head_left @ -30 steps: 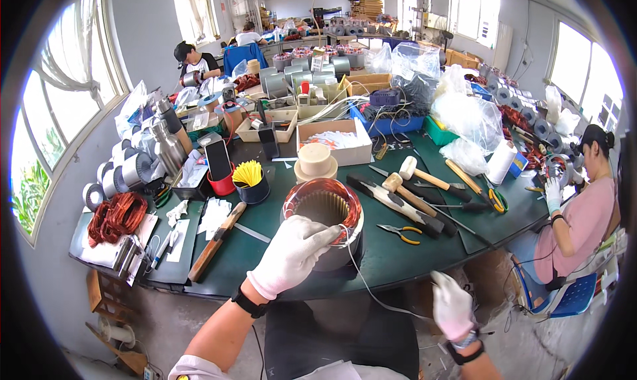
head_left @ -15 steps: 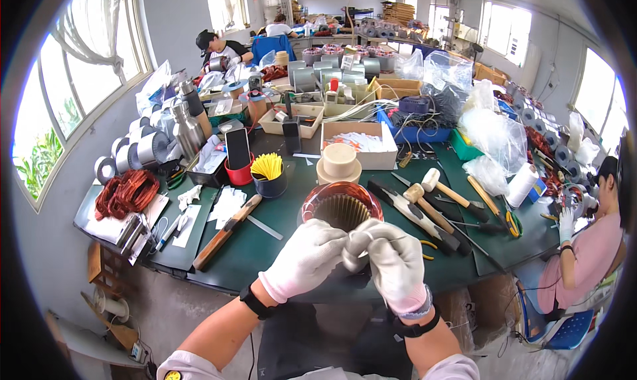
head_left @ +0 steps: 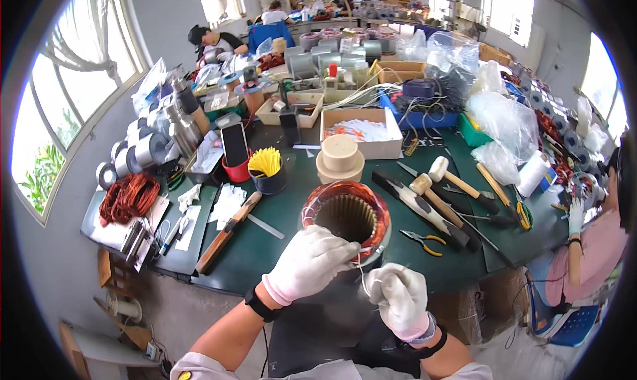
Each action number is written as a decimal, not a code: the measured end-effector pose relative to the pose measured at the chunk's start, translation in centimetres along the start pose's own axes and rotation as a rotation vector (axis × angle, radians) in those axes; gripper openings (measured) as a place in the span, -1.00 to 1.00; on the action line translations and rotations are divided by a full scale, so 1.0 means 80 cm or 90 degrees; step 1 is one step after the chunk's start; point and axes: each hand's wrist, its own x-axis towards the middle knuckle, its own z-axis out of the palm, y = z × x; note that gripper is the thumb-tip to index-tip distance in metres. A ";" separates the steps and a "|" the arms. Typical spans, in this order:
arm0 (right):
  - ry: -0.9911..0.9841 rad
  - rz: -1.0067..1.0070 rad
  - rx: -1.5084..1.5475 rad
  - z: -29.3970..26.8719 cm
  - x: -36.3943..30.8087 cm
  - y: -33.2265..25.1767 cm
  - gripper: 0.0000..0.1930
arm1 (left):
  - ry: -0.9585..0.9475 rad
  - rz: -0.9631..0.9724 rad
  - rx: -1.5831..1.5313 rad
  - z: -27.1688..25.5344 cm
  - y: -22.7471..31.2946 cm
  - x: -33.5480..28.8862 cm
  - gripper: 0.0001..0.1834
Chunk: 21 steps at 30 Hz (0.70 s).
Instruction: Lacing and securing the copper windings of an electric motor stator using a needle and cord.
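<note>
A motor stator (head_left: 379,214) stands on the green mat before me, its opening facing up, with copper windings around the rim and slots lined in pale yellow. My left hand (head_left: 312,264), in a white glove, is closed at the near rim, its fingertips pinching a white cord (head_left: 361,272) against the winding. From there the cord runs down to my right hand (head_left: 399,297), also gloved and closed on it, lower and apart from the stator. Right of the stator lie pliers with yellow handles (head_left: 431,246). The cord's end inside the right fingers is hidden.
Behind the stator is a stacked beige cylinder (head_left: 340,161). Mallets (head_left: 438,169) and dark-and-white bars (head_left: 418,207) lie to the right. A wooden-handled tool (head_left: 229,231), a cup of yellow strips (head_left: 267,174) and copper coils (head_left: 129,197) are left. A co-worker (head_left: 594,247) sits at right.
My right hand has moved down and away from the left, drawing the cord between them. My left hand has settled at the stator's rim. The pliers, partly covered before, now show fully.
</note>
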 end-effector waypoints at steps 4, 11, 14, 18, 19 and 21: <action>-0.011 0.010 -0.035 -0.004 0.007 -0.002 -0.65 | -0.022 -0.048 0.011 0.003 0.001 0.002 -0.51; -0.230 -0.371 -0.655 0.012 -0.017 -0.032 -0.78 | 0.049 -0.103 0.091 0.015 0.028 0.008 -0.56; -0.224 -0.330 -0.713 0.012 -0.063 -0.063 -0.71 | 0.031 -0.082 0.131 -0.007 0.025 0.005 -0.57; -0.020 -0.209 -0.681 -0.033 -0.089 -0.064 -0.67 | -0.002 -0.085 0.128 -0.017 0.028 0.010 -0.56; 0.070 -0.135 -0.642 -0.046 -0.077 -0.038 -0.61 | -0.001 -0.101 0.106 -0.013 0.025 0.009 -0.56; 0.097 -0.045 -0.580 -0.049 -0.060 -0.019 -0.57 | 0.008 -0.100 0.110 -0.015 0.021 0.005 -0.55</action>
